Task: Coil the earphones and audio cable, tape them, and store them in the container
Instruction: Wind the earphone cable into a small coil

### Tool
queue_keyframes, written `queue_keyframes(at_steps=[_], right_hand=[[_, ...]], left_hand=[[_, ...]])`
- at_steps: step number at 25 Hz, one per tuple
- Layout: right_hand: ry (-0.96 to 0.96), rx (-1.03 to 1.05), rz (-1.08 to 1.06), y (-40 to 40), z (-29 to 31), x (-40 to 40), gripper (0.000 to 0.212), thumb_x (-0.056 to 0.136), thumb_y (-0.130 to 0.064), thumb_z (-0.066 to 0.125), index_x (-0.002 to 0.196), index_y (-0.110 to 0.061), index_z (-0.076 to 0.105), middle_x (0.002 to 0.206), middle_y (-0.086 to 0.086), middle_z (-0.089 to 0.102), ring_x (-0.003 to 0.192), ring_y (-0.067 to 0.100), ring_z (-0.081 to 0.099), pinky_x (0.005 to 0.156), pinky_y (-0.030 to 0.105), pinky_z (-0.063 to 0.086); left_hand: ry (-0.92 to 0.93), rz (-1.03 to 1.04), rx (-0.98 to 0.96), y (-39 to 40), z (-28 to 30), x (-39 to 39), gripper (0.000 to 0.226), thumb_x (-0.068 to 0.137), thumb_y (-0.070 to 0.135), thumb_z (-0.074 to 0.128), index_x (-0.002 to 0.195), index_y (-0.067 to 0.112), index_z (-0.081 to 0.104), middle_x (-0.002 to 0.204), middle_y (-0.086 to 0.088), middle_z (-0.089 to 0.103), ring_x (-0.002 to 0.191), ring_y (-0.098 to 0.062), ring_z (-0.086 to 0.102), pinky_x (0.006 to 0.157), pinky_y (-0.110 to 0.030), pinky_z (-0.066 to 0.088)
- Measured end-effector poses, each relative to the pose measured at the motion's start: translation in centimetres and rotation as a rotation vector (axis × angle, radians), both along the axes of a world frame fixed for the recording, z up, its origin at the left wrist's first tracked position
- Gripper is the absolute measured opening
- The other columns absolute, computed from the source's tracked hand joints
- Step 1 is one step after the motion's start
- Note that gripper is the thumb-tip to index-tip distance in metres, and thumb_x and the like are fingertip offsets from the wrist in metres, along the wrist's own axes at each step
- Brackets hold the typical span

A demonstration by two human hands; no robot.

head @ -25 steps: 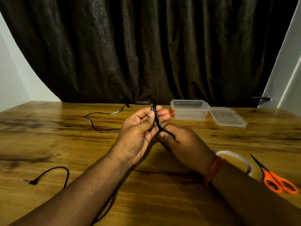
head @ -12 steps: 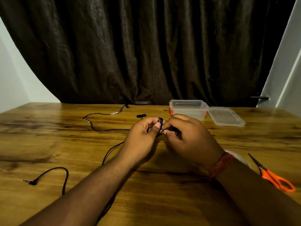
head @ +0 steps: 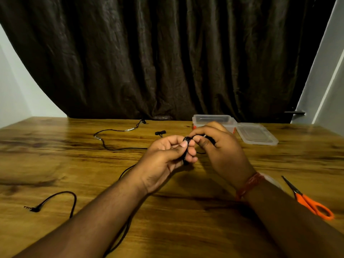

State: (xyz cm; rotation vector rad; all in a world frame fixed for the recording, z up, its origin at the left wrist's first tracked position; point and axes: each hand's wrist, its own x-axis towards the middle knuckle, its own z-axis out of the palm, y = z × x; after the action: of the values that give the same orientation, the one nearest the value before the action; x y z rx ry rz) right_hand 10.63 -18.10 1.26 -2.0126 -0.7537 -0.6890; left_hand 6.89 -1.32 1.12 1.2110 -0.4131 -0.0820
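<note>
Head view: left hand pinches the black coil upright.
Right hand: touching the coil's right side, gripping loose cord.
Slack: trails left across the table.

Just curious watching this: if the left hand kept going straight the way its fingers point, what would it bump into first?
The left hand points right, toward the right hand, whose fingers already meet it at the black cable coil. So it would likely press into that hand first, though depth is hard to judge.
</note>
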Motion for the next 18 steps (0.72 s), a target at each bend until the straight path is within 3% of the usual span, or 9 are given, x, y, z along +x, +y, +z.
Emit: queue_keyframes(at_steps=[3,7,12,15,18], right_hand=[[0.078,-0.01,0.069,0.6,-0.9,0.0,0.019,0.098,-0.014,0.053,0.107,-0.017,0.07,0.096,-0.008,0.062,0.089,0.003,0.058,0.076,0.017,0.045],[0.055,-0.214,0.076,1.4,-1.5,-0.5,0.015,0.096,-0.015,0.051,0.087,-0.022,0.06,0.082,-0.009,0.063,0.076,0.004,0.056,0.067,0.027,0.041],[0.026,-0.473,0.059,2.0,-1.6,-1.4,0.017,0.099,-0.031,0.047,0.093,-0.02,0.059,0.092,-0.001,0.063,0.085,0.019,0.058,0.075,0.039,0.048],[-0.038,-0.522,0.076,2.1,-1.2,-2.1,0.015,0.099,-0.034,0.048,0.093,-0.023,0.058,0.09,-0.004,0.061,0.082,0.016,0.057,0.071,0.036,0.047],[-0.119,-0.443,0.111,2.0,-0.6,-2.1,0.013,0.094,-0.029,0.053,0.088,-0.02,0.059,0.082,-0.006,0.057,0.076,0.013,0.054,0.067,0.036,0.046]], left_hand=[[-0.015,0.004,-0.148,0.1,0.5,-0.2,0.018,0.09,0.004,0.05,0.102,-0.002,0.063,0.081,-0.012,0.068,0.071,-0.017,0.067,0.077,-0.029,0.059],[-0.031,0.082,-0.285,0.0,1.0,-0.1,0.023,0.084,0.006,0.053,0.103,-0.002,0.064,0.089,-0.016,0.073,0.078,-0.018,0.073,0.08,-0.029,0.059],[-0.056,0.17,-0.375,-0.1,1.0,0.4,0.026,0.086,0.006,0.051,0.108,-0.002,0.061,0.102,-0.018,0.073,0.095,-0.023,0.072,0.084,-0.031,0.058],[-0.095,0.246,-0.307,-0.1,0.8,0.7,0.022,0.094,0.003,0.048,0.111,-0.002,0.06,0.107,-0.019,0.072,0.102,-0.026,0.07,0.089,-0.031,0.056],[-0.155,0.382,-0.066,-0.2,0.3,1.0,0.022,0.098,0.002,0.047,0.112,0.002,0.062,0.106,-0.014,0.074,0.101,-0.021,0.071,0.088,-0.028,0.056]])
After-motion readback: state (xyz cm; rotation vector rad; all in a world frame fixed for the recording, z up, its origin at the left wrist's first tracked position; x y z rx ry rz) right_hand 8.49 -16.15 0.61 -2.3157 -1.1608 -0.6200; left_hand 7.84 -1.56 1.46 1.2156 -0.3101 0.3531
